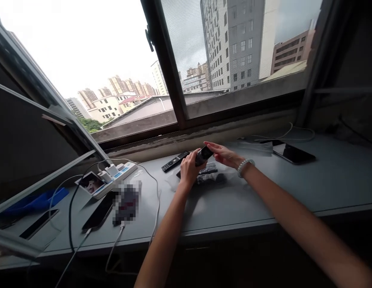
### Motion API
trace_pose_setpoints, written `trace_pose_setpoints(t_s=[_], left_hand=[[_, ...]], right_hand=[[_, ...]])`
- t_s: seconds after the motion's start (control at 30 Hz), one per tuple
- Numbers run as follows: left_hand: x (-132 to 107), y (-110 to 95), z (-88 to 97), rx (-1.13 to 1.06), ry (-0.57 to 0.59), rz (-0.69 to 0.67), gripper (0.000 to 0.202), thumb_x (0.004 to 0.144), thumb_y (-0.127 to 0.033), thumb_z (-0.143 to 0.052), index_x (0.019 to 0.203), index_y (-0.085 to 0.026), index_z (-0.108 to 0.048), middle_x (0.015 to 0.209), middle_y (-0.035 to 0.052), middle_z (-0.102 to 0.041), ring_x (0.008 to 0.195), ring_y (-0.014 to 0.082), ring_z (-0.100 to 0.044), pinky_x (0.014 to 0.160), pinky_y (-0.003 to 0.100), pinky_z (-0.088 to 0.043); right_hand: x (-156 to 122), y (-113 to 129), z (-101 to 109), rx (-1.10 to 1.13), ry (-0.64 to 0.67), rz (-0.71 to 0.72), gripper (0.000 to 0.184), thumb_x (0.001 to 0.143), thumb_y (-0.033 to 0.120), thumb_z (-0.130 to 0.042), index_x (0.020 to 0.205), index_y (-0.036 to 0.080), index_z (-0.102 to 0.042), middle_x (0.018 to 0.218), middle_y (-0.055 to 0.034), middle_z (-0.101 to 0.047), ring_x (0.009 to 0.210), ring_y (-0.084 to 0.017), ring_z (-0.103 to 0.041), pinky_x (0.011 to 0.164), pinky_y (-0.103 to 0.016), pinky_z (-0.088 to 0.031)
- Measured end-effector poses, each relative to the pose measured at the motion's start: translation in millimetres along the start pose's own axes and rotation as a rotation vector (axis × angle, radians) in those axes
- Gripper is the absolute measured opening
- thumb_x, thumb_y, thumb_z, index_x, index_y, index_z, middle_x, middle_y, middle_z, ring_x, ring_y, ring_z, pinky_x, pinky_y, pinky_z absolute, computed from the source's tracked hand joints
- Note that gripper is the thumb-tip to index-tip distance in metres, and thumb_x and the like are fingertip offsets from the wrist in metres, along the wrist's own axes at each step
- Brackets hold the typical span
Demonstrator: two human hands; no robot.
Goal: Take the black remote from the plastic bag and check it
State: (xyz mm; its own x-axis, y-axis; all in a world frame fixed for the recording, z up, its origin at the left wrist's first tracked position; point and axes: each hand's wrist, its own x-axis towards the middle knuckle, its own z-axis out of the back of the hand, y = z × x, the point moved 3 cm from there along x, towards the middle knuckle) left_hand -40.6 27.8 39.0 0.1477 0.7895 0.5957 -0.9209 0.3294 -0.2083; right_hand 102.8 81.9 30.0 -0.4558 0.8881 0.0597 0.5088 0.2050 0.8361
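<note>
My left hand (pixel 189 170) is wrapped round a short dark object with a shiny surface (pixel 201 157), tilted up above the desk; its exact kind does not show. At its upper right end, the fingers of my right hand (pixel 222 154) close on the edge. A pale bead bracelet (pixel 245 166) circles my right wrist. Below the hands lies a clear plastic bag (pixel 226 176) with dark items (pixel 208 169) in or on it, partly covered by my left hand. A black remote control (pixel 175 161) rests just left of that hand.
A power strip (pixel 121 172) with chargers stands at the left. Near it lie a cabled phone (pixel 99 212), a blurred-out cabled item (pixel 126 204) and another phone (pixel 39 224). White cables cross the desk (pixel 234 208). A dark phone (pixel 294 153) lies at right, below the window.
</note>
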Motion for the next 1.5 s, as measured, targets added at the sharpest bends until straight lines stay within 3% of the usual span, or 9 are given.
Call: trace_pose_setpoints(t_s=[0.23,0.37,0.53,0.7,0.83,0.93,1.13,1.3,1.5], left_hand=[[3.8,4.9,-2.2,0.061,-0.044,-0.014,0.058,0.077,-0.038,-0.061,0.128,-0.025,-0.036,0.111,0.0046,-0.058,0.102,0.0223,-0.052,0.09,0.033,-0.035],[3.9,9.8,-2.8,0.08,-0.101,-0.009,0.061,0.076,-0.038,-0.062,0.128,-0.022,-0.035,0.11,0.007,-0.057,0.101,0.0245,-0.051,0.088,0.036,-0.035],[4.1,7.0,2.0,0.096,-0.084,0.004,0.052,0.076,-0.034,-0.063,0.122,-0.025,-0.042,0.106,0.0046,-0.057,0.1,0.0236,-0.051,0.087,0.037,-0.035],[2.0,0.1,-6.0,0.078,0.116,-0.006,0.052,0.077,-0.027,-0.059,0.125,-0.023,-0.039,0.116,0.0065,-0.054,0.108,0.0238,-0.049,0.089,0.038,-0.035],[-0.7,1.8,-17.2,0.085,0.258,0.036,0.05,0.081,-0.026,-0.053,0.128,-0.02,-0.037,0.12,0.0085,-0.053,0.113,0.0245,-0.048,0.09,0.038,-0.037],[-0.6,3.2,-17.8,0.105,0.244,0.035,0.047,0.083,-0.028,-0.051,0.127,-0.02,-0.037,0.122,0.0079,-0.053,0.115,0.0239,-0.047,0.09,0.038,-0.037],[0.5,2.1,-14.9,0.184,0.167,0.033,0.045,0.084,-0.032,-0.051,0.126,-0.019,-0.041,0.117,0.0083,-0.056,0.11,0.0252,-0.05,0.088,0.038,-0.037],[1.0,0.7,-11.3,0.19,0.103,0.057,0.044,0.084,-0.035,-0.051,0.126,-0.021,-0.043,0.111,0.0069,-0.059,0.105,0.0241,-0.052,0.086,0.035,-0.037],[-0.6,1.4,-10.1,0.226,0.117,0.103,0.045,0.083,-0.026,-0.051,0.127,-0.022,-0.044,0.111,0.0064,-0.058,0.105,0.0235,-0.052,0.086,0.035,-0.036]], right_hand=[[6.0,-2.1,-1.7,-0.077,-0.037,0.019,0.036,0.076,0.016,-0.069,0.111,0.016,-0.061,0.062,0.005,-0.053,0.042,-0.001,-0.042,0.037,-0.007,-0.033],[2.8,2.9,-6.4,-0.267,-0.105,0.077,0.033,0.079,0.026,-0.07,0.11,0.017,-0.062,0.077,-0.0001,-0.061,0.053,-0.004,-0.053,0.044,-0.009,-0.039],[5.5,-1.6,-5.4,-0.552,-0.129,0.13,0.039,0.079,0.036,-0.07,0.109,0.013,-0.06,0.09,-0.0074,-0.064,0.06,-0.011,-0.061,0.046,-0.015,-0.045],[10.9,-12.8,-2.8,-0.884,-0.194,0.216,0.04,0.071,0.034,-0.075,0.101,0.01,-0.064,0.082,-0.0079,-0.064,0.059,-0.017,-0.061,0.045,-0.021,-0.046],[8.5,-12.4,-6.9,-1.03,-0.251,0.325,0.027,0.065,0.029,-0.078,0.087,0.016,-0.07,0.083,-0.0062,-0.065,0.083,-0.022,-0.061,0.068,-0.024,-0.047],[6.5,-9.5,-9.9,-1.101,-0.268,0.368,0.024,0.069,0.031,-0.076,0.089,0.019,-0.07,0.084,-0.0046,-0.065,0.089,-0.022,-0.059,0.076,-0.025,-0.044],[1.7,-3.7,-11.2,-1.183,-0.337,0.393,0.032,0.071,0.033,-0.075,0.099,0.021,-0.065,0.087,-0.0015,-0.064,0.084,-0.018,-0.059,0.071,-0.024,-0.041],[-7.1,2.4,-19.4,-1.337,-0.469,0.513,0.026,0.07,0.039,-0.074,0.086,0.022,-0.063,0.089,0.0006,-0.059,0.083,-0.016,-0.056,0.063,-0.022,-0.037],[-9.2,-8.7,-28.2,-1.414,-0.408,0.442,0.017,0.073,0.04,-0.07,0.074,0.023,-0.066,0.088,0.0013,-0.053,0.078,-0.013,-0.055,0.06,-0.022,-0.036]])
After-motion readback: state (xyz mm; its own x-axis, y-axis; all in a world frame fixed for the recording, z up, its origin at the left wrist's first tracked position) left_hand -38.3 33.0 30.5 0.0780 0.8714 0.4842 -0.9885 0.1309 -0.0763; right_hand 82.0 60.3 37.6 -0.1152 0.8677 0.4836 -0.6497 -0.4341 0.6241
